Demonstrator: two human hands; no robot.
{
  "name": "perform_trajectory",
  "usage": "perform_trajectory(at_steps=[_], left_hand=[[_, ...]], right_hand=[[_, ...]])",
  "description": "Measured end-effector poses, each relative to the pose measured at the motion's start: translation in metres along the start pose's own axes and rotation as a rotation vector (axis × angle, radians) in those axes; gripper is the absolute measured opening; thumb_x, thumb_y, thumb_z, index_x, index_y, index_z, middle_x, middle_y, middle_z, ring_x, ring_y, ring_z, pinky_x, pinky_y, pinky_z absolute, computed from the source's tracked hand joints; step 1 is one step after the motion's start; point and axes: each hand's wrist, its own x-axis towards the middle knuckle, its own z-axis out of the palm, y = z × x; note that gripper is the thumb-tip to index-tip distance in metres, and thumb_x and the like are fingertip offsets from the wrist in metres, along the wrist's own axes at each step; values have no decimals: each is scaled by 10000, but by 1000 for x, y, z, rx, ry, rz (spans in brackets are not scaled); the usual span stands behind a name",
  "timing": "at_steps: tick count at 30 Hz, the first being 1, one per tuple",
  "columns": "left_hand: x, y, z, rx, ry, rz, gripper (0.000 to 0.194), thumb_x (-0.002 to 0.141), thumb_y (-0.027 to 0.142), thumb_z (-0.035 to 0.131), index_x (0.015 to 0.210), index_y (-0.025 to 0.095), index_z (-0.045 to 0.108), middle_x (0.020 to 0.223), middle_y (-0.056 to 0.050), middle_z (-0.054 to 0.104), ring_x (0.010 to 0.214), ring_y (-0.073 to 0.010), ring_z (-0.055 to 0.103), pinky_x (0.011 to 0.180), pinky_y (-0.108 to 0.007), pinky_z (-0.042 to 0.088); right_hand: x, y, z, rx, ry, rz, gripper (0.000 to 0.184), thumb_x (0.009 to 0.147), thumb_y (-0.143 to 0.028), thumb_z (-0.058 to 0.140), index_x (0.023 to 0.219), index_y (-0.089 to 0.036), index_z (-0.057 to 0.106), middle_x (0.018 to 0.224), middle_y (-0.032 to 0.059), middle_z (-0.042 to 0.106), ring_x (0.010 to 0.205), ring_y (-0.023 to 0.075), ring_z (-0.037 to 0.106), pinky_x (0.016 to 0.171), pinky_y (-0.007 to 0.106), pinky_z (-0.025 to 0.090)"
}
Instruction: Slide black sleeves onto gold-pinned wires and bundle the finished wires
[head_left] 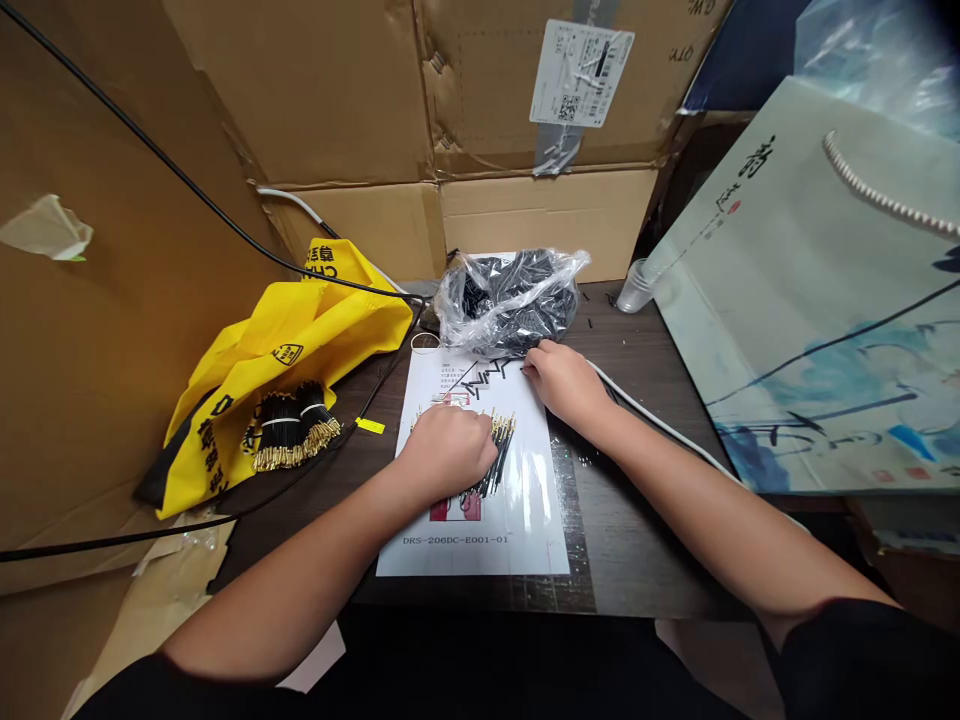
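A white printed sheet (544, 540) in a glossy cover lies on the dark table. My left hand (454, 450) is closed over a row of short black wires with gold-coloured tips (502, 455) on this sheet. A thin dark line shows just beyond its knuckles, but what the fingers grip is hidden. My right hand (566, 385) is at the sheet's upper right edge, fingertips pinched together; anything between them is too small to name. Several small black tubes (476, 382) lie loose between the hands. Behind them sits a clear plastic bag (517, 300) full of similar black pieces.
Banded bundles of gold-tipped black wires (281, 430) rest on a yellow bag (247, 350) at left. Cardboard boxes (337, 100) wall the back and left. A pale paper bag (825, 300) and a clear plastic cup (636, 288) stand right. Cables cross the left side.
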Motion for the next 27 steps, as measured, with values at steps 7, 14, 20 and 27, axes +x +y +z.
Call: perform_trajectory(at_steps=[7,14,20,27], left_hand=[[0,-6,-9,-172,228,131,304,935,280,460,700,171,618,665,-34,643,661,-177,602,673,-329,455],[-2,-7,-7,-362,434,172,201,994,267,470,921,165,627,830,-25,694,767,-144,627,777,-299,474],[-1,-4,-4,-423,455,116,230,1031,273,357,950,171,546,834,-24,626,739,-125,581,667,-250,449],[-1,2,-7,-402,396,123,241,1009,219,363,957,163,592,844,-46,599,757,-151,551,717,-291,448]], right_hand=[[-13,-9,-8,122,60,-49,178,949,-130,424,956,-161,599,901,89,655,825,209,563,691,319,371],[-67,-15,-17,644,299,-217,184,970,-174,486,1065,-201,642,973,70,692,921,193,628,844,362,495],[-84,-19,-5,691,379,-210,213,931,-139,544,1079,-219,674,969,76,685,910,195,638,816,382,535],[-84,-22,-3,689,439,-232,199,914,-137,567,1065,-220,667,948,61,740,839,185,666,785,383,542]])
